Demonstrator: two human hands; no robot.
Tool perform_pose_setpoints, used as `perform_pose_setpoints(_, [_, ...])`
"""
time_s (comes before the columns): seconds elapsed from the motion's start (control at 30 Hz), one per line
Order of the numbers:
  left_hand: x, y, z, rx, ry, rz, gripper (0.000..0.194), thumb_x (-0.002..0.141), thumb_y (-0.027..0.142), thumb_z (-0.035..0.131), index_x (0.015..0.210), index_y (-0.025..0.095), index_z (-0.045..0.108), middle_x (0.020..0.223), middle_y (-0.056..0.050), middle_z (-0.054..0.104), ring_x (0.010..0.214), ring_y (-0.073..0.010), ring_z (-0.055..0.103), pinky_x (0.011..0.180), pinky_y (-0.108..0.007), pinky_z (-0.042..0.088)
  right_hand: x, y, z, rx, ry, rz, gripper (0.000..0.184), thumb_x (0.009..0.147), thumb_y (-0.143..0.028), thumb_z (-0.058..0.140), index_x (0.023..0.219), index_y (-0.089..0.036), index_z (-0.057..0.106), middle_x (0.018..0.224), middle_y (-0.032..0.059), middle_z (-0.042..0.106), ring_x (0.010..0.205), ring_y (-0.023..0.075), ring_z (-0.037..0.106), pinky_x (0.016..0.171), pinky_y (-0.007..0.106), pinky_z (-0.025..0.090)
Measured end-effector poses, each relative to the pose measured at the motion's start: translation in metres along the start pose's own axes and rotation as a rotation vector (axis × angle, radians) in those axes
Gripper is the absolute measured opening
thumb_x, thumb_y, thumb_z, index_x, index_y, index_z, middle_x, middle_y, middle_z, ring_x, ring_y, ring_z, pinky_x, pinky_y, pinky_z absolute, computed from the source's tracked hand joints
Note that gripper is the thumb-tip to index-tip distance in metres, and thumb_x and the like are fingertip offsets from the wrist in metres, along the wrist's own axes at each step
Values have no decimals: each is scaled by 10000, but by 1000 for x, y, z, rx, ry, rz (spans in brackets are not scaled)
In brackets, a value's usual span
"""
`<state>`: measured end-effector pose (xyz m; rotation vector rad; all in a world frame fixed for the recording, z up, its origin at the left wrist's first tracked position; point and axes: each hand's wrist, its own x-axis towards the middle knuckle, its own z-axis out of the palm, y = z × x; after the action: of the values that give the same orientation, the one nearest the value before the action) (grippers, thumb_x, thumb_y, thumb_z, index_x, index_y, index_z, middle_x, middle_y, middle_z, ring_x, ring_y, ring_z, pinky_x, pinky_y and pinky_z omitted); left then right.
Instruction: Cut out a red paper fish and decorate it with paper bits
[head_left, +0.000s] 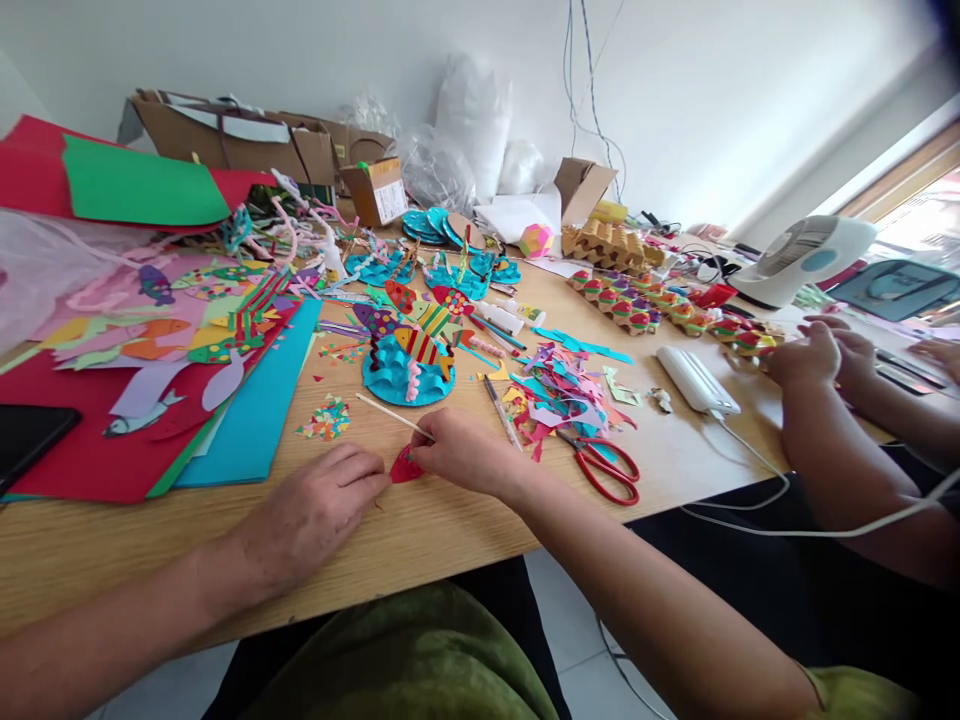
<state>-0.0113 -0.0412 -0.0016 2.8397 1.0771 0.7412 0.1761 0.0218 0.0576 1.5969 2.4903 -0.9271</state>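
My right hand [469,455] is closed around a thin white stick [386,412], which points up and to the left. Under its fingertips lies a small red paper cutout [406,466], partly hidden by the fingers. My left hand [322,505] rests low on the table with bent fingers, and its fingertips press the cutout's left end. Just beyond is a blue wavy paper base [379,378] with patterned paper fish [424,345] standing on it. A heap of tiny coloured paper bits [328,418] lies ahead of my left hand.
Red-handled scissors [609,468], a pen [502,412] and a pile of paper scraps [566,390] lie to the right. A white power bank [697,380] trails a cable. Coloured sheets [255,400] cover the left side. Another person's hands [814,355] are at far right.
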Motion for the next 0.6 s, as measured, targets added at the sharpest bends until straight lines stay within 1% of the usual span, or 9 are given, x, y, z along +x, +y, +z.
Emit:
perform_pose_setpoints(0.07, [1, 3, 0, 102, 33, 56, 329, 946, 114, 326, 995, 122, 651, 945, -74, 670, 902, -194, 593, 826, -315, 519, 3, -3, -1, -66, -30, -1, 186, 757, -180, 571, 837, -149, 736, 793, 67, 725, 708, 160, 611, 515, 217, 335])
perform_pose_setpoints(0.13, [3, 5, 0, 169, 60, 81, 348, 952, 112, 306, 1018, 110, 648, 969, -82, 679, 900, -198, 599, 820, -322, 528, 6, -4, -2, -121, -56, -9, 208, 756, -173, 563, 857, -157, 744, 826, 73, 735, 730, 170, 626, 519, 220, 341])
perform_pose_setpoints(0.23, [4, 5, 4, 231, 50, 104, 362, 957, 126, 300, 1048, 102, 649, 1005, -90, 689, 885, -202, 606, 792, -330, 542, 10, -6, -2, -181, -85, -24, 237, 750, -170, 559, 888, -164, 751, 862, 80, 743, 759, 181, 641, 523, 224, 346])
perform_pose_setpoints(0.43, [0, 2, 11, 260, -3, 109, 347, 952, 139, 328, 1052, 133, 660, 1003, -69, 701, 887, -198, 607, 789, -338, 545, 11, -13, -6, -247, -130, -31, 264, 751, -165, 564, 939, -157, 750, 895, 93, 745, 763, 182, 652, 527, 218, 366])
perform_pose_setpoints(0.6, [-2, 2, 10, 269, -24, 116, 357, 951, 122, 315, 1088, 120, 644, 1049, -97, 688, 933, -221, 592, 805, -377, 544, 9, -16, -9, -261, -138, -42, 262, 759, -164, 554, 931, -141, 750, 894, 113, 744, 760, 194, 655, 531, 227, 378])
